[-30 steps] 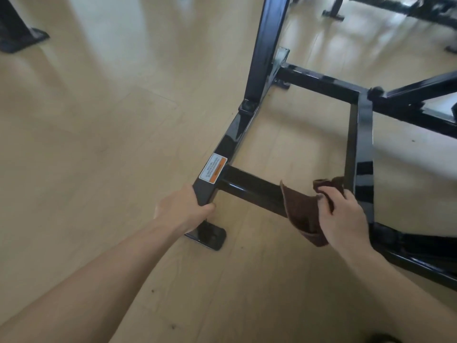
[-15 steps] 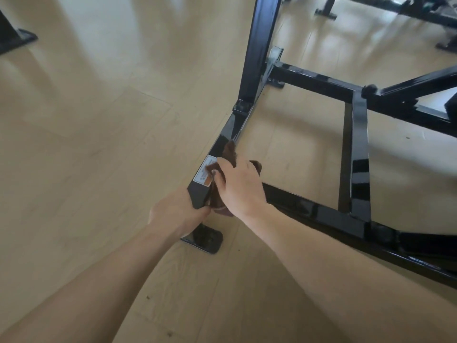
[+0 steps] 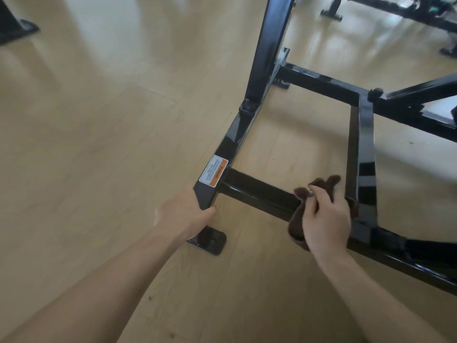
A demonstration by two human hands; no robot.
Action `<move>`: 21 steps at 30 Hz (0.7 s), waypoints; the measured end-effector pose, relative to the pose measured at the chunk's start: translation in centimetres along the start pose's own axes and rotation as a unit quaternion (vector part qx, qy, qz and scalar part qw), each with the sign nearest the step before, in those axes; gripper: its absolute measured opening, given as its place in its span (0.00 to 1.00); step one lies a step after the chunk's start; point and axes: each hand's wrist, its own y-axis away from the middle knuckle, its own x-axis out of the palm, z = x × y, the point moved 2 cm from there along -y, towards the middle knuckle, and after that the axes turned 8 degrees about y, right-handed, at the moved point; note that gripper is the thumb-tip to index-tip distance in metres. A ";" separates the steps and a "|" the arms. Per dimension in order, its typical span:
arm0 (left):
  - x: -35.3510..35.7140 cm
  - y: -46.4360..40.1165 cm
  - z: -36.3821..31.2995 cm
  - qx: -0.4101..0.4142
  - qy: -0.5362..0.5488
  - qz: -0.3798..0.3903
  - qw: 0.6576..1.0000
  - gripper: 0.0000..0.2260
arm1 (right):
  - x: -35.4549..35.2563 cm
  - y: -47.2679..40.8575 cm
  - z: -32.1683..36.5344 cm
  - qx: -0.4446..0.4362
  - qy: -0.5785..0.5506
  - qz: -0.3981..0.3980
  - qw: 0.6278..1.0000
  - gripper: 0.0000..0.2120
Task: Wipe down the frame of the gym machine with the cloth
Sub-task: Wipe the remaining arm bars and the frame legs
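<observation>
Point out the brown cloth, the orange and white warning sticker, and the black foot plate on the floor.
Brown cloth (image 3: 296,224), head view: fold hanging below the bar.
Orange and white warning sticker (image 3: 213,171), head view: its middle.
Black foot plate (image 3: 212,240), head view: bare top surface.

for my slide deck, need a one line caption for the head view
Right hand wipes black metal crossbar with dark brown cloth; left hand grips frame corner.

Soft daylight is falling from the upper part of the frame, washing pale glare across the wooden floor (image 3: 103,125) at upper centre. Highlights are glinting on the glossy black frame (image 3: 366,144). Edges are bending from wide-angle distortion; details are looking slightly soft.
</observation>
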 end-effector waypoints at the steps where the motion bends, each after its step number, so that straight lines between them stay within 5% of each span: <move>1: 0.0 -0.1 0.0 -0.004 -0.001 -0.001 1.000 0.19 | 0.7 -0.2 2.1 -0.044 -0.007 0.011 0.999 0.15; 6: -0.3 0.2 -0.3 -0.008 0.019 -0.014 1.000 0.17 | 5.2 -0.7 13.8 -0.292 -0.046 0.038 0.955 0.15; 11: -0.3 0.1 -0.3 -0.010 0.013 -0.019 1.000 0.22 | 7.0 -2.9 18.3 -0.424 -0.108 0.043 0.898 0.09; 17: 0.0 -0.1 0.1 -0.017 0.013 -0.016 1.000 0.17 | 8.1 -9.3 20.8 -0.453 -0.094 0.178 0.869 0.11; 21: 0.0 -0.1 0.1 -0.017 0.013 -0.010 1.000 0.17 | 9.4 -16.2 21.2 -0.400 -0.053 0.158 0.901 0.12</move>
